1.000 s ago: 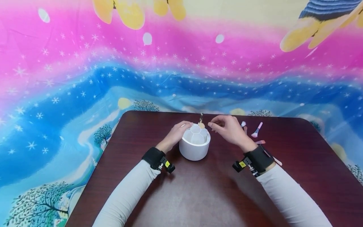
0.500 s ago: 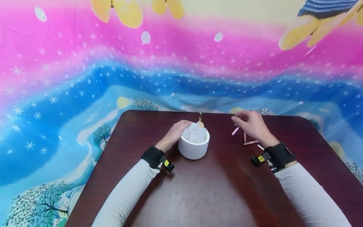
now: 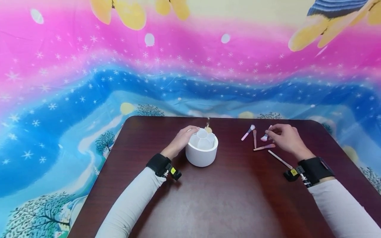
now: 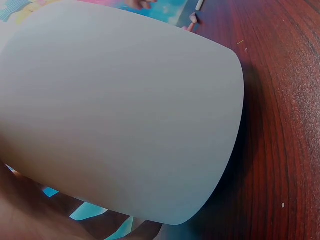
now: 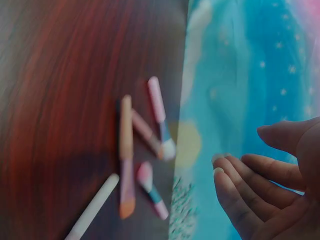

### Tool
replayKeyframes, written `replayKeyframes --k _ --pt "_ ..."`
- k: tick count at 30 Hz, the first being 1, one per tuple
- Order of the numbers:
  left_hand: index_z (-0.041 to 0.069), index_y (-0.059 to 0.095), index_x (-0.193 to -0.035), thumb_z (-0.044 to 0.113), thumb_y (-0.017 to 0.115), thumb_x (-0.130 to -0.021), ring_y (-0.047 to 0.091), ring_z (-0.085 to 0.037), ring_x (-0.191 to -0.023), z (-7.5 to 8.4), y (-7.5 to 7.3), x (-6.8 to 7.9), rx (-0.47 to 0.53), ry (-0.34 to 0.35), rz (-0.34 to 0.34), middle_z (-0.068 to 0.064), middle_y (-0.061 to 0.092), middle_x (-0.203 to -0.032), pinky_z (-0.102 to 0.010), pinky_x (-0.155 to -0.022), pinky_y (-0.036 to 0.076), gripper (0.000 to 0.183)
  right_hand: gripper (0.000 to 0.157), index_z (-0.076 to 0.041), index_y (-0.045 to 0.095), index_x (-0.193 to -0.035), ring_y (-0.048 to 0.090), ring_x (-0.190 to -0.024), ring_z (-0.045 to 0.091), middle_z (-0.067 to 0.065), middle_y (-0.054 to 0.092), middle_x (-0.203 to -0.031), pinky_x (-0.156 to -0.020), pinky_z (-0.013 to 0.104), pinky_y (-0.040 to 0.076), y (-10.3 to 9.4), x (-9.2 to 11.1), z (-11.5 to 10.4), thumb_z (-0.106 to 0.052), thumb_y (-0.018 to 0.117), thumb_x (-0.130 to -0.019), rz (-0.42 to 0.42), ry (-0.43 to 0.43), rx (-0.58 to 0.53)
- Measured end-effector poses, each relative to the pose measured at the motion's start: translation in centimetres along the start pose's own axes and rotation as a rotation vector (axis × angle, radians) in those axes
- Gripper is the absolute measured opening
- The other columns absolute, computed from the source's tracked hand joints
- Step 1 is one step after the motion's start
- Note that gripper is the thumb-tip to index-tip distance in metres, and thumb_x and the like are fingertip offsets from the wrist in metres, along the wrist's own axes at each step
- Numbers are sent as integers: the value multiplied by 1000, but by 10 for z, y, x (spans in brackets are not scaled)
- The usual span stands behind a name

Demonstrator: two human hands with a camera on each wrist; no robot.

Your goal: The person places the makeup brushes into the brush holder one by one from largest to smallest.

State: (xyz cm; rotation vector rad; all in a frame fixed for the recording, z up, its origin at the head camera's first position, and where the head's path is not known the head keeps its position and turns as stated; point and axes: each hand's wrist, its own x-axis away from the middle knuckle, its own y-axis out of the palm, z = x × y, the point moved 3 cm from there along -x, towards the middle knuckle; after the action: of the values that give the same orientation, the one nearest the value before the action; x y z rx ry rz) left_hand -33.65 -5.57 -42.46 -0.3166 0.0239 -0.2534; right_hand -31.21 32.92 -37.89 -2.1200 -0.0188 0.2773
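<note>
My left hand (image 3: 182, 140) grips the left side of a round white divided container (image 3: 201, 155), fingers at its rim. In the left wrist view the container's smooth wall (image 4: 125, 110) fills most of the picture and hides much of that hand. At the container's back rim stands a thin gold-and-dark piece with a round yellowish part (image 3: 208, 130). My right hand (image 3: 287, 138) hovers over makeup brushes at the right. Its thumb and fingers are loosely bent and apart in the right wrist view, holding nothing. A pink-and-white brush (image 3: 264, 138) lies nearest its fingertips.
Other brushes lie on the dark wooden table (image 3: 205, 201): a pink one with a pale tip (image 3: 248, 132), two brownish-pink ones (image 3: 254, 138) (image 3: 264, 147), and a long white-handled one (image 3: 279, 159). A printed cloth backdrop (image 3: 178, 79) hangs behind the table's far edge.
My right hand has moved right, from beside the container to over the brushes, which show more fully now. My left hand has stayed on the container.
</note>
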Motion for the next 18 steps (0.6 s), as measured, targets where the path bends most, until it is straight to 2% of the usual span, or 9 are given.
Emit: replayKeyframes --k 7,12,18 --pt "25 59 -121 47 47 -93 45 -12 -114 -2 -3 0 -2 -12 -1 6 55 -124 -44 -99 34 37 31 1 63 -103 62 -70 24 15 67 -81 -57 37 49 0 1 30 -28 55 -95 -28 35 19" --pt "26 59 -121 48 47 -93 44 -11 -115 -3 -2 -1 -5 -15 -4 7 54 -124 -44 -100 34 38 29 5 60 -107 62 -74 31 20 66 -86 -60 40 51 4 -2 47 -21 53 -96 -68 70 15" --pt "27 59 -121 49 46 -93 44 -11 -115 -3 0 -2 -8 -9 -10 8 54 -124 -45 -100 34 37 26 7 55 -112 61 -76 30 25 63 -95 -62 43 51 15 -10 72 -12 53 -94 -104 97 49"
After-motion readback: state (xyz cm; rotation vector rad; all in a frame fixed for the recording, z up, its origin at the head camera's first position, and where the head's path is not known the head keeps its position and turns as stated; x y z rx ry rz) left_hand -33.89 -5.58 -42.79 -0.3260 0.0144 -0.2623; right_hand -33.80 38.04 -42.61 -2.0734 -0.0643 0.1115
